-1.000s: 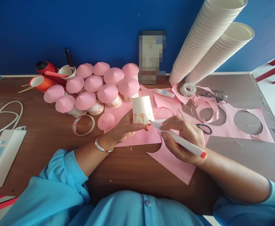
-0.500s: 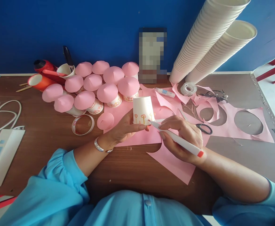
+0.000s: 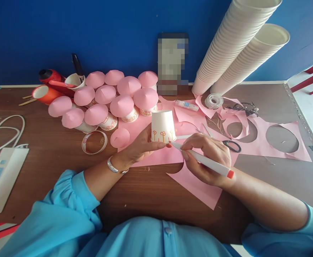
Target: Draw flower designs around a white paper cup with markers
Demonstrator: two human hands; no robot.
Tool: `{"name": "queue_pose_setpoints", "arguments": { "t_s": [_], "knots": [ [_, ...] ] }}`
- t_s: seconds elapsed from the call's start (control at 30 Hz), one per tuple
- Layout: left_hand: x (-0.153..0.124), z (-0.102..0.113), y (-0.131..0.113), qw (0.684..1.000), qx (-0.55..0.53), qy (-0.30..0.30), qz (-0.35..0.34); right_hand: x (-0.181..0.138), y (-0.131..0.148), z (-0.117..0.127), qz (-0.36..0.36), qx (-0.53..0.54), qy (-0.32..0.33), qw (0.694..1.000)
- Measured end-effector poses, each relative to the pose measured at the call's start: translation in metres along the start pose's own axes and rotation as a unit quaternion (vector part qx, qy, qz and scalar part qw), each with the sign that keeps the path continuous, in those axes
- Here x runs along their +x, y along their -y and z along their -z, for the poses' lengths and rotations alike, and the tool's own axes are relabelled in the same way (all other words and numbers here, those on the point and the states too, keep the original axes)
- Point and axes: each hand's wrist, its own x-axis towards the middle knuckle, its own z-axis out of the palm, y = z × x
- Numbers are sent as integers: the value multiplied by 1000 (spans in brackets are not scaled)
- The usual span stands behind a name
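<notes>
- The left hand [image 3: 142, 146] holds a white paper cup [image 3: 163, 123] upside down, near the middle of the tabletop [image 3: 51, 153]. Its grip is closed tight on the cup's low rim.
- Little orange flowers are drawn along that rim. The cup is over some pink paper [image 3: 196, 185]. I cannot tell if it rests on it.
- The right hand [image 3: 207, 153] has its grip closed tight on a white pen [image 3: 215, 166] with an orange end. The pen tip touches the cup low on its right side.
- The cup looks thin and light. A hard push from the pen could dent or tip it, and the line would go wobbly.
- A left finger lies very near the flowers, so it could smear wet ink.
- Scissors [image 3: 232, 145] lie just right of the right hand. A sleeve could bump them.
- On the far left, pink-topped cups [image 3: 121, 105] stand close together. A big arm move could knock them over.
</notes>
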Motion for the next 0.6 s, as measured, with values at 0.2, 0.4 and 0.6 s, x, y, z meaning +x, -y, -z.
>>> {"name": "queue_pose_setpoints", "arguments": {
  "t_s": [0.2, 0.4, 0.6],
  "knots": [
    [-1, 1, 0, 1000, 0, -18, 20, 2, 2, 0, 5, 12, 0, 1000],
    [2, -2, -3, 999, -18, -34, 28, 1, 2, 3, 14, 34, -19, 999],
    [1, -1, -6, 997, -64, -26, 41, -2, -2, 4, 11, 13, -38, 999]
  ]
}}
